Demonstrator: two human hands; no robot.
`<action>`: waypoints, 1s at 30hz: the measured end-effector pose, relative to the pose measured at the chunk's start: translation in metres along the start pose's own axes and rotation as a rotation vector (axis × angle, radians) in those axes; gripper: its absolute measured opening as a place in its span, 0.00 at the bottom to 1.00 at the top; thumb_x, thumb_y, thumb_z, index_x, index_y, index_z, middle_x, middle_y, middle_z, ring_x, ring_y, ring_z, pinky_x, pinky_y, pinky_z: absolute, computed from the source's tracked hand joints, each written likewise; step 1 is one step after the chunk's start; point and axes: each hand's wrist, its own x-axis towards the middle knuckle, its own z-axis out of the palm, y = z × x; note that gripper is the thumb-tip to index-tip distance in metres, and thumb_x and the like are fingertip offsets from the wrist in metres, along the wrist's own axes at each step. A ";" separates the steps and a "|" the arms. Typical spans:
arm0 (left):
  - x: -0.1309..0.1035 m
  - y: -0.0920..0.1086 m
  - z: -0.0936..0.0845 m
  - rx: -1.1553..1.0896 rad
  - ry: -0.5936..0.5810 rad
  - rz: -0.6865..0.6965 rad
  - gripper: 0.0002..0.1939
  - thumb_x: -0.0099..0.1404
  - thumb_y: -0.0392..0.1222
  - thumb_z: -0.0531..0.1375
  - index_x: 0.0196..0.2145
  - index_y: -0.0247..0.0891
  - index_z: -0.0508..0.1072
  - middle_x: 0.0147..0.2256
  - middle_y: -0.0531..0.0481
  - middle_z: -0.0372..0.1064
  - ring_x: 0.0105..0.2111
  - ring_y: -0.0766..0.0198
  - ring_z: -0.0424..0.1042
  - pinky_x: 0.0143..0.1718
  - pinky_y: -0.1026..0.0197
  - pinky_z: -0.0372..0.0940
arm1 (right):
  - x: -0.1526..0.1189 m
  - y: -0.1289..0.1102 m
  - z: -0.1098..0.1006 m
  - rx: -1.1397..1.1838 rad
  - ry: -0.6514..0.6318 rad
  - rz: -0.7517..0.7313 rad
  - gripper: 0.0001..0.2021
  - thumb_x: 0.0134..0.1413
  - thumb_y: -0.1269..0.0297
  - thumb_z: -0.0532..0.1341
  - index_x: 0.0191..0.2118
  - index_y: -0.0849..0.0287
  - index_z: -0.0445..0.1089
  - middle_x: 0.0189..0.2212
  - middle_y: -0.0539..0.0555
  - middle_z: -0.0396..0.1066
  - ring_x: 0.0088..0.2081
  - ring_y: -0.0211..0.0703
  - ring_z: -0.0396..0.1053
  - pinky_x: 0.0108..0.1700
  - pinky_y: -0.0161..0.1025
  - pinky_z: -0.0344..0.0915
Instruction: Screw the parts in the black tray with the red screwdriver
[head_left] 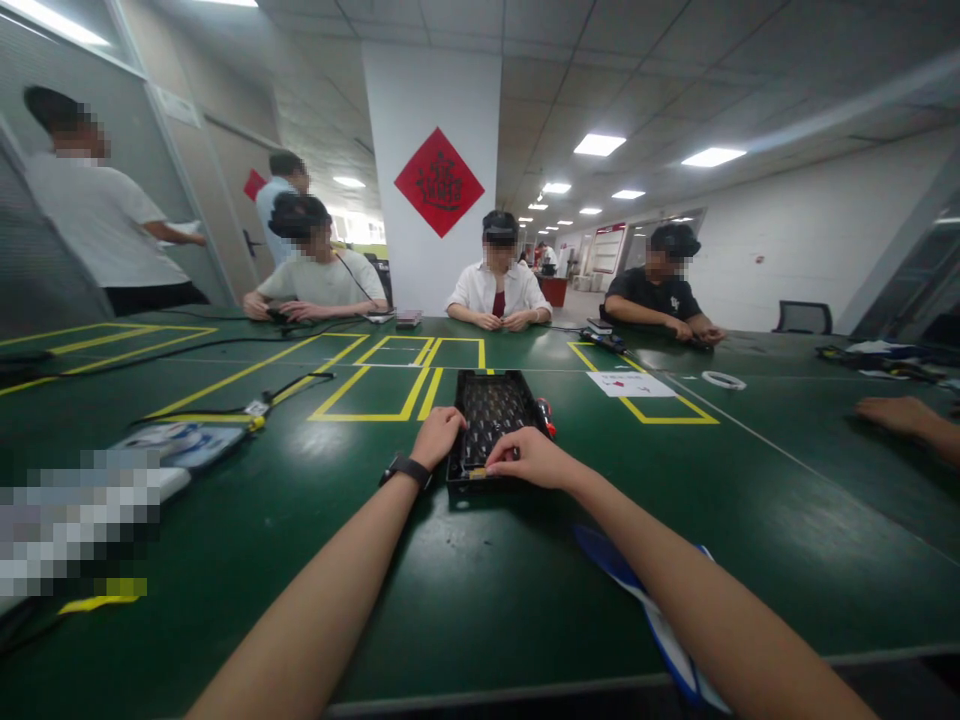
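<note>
A black tray (491,415) with rows of small shiny pieces or cells lies on the green table in front of me. My left hand (441,437) is closed on its left rim, a dark watch band around the wrist. Over the near right corner, my right hand (531,458) has its thumb and fingers pinched together. A small yellowish strip (477,473) lies at the tray's near end, next to the right fingertips. Whatever sits between those fingertips is too small to make out. Red and black parts (547,415) show beside the tray's right edge.
Under my right forearm lies a blue and white item (660,625). Cables and a phone-like device (180,440) are at the left. A paper sheet (631,385) and a white ring (724,380) lie to the right. Several people sit around the table; a co-worker's hand (896,412) rests at far right.
</note>
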 end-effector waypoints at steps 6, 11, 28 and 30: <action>0.000 -0.001 0.003 -0.068 0.148 -0.055 0.13 0.55 0.36 0.50 0.37 0.36 0.69 0.39 0.46 0.66 0.42 0.61 0.64 0.45 0.59 0.59 | -0.001 -0.001 0.000 0.044 0.010 0.004 0.16 0.45 0.55 0.62 0.34 0.64 0.75 0.25 0.53 0.71 0.24 0.32 0.60 0.27 0.30 0.55; 0.001 -0.002 0.003 -0.073 0.099 -0.085 0.12 0.56 0.36 0.49 0.35 0.36 0.70 0.38 0.46 0.67 0.41 0.61 0.64 0.46 0.58 0.59 | 0.000 -0.001 -0.001 0.019 -0.009 -0.004 0.15 0.44 0.55 0.62 0.33 0.63 0.75 0.24 0.52 0.71 0.24 0.32 0.61 0.27 0.30 0.55; 0.001 0.000 0.002 -0.017 0.074 -0.079 0.12 0.57 0.37 0.49 0.29 0.37 0.73 0.35 0.47 0.68 0.41 0.60 0.64 0.46 0.58 0.58 | 0.000 0.000 0.001 -0.012 0.005 -0.012 0.15 0.45 0.56 0.62 0.33 0.63 0.75 0.26 0.53 0.72 0.26 0.34 0.63 0.30 0.31 0.58; 0.001 -0.001 0.002 -0.015 0.080 -0.076 0.12 0.57 0.37 0.49 0.30 0.37 0.73 0.35 0.47 0.68 0.41 0.60 0.64 0.46 0.58 0.58 | -0.001 -0.001 0.001 -0.006 0.005 -0.008 0.14 0.45 0.56 0.62 0.33 0.63 0.74 0.26 0.53 0.72 0.27 0.35 0.64 0.30 0.31 0.58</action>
